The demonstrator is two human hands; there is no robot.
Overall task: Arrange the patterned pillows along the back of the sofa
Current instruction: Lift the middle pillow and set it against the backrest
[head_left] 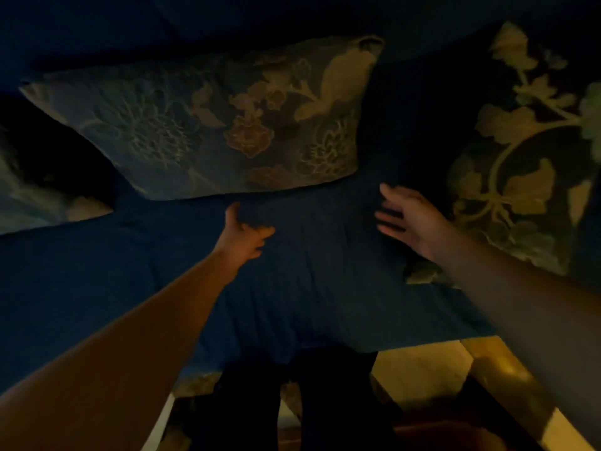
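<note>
A floral patterned pillow (214,125) leans against the sofa back in the middle of the dim view. A second patterned pillow (527,157) stands at the right, and a third (39,196) shows partly at the left edge. My left hand (244,232) hovers just below the middle pillow's lower edge, fingers loosely curled, holding nothing. My right hand (413,216) is spread open between the middle and right pillows, close to the right one, with nothing in it.
The sofa seat is covered in dark blue fabric (162,271), its front edge near the bottom. My dark-clothed legs (292,402) stand in front of it. A lit pale floor (422,369) shows at the lower right.
</note>
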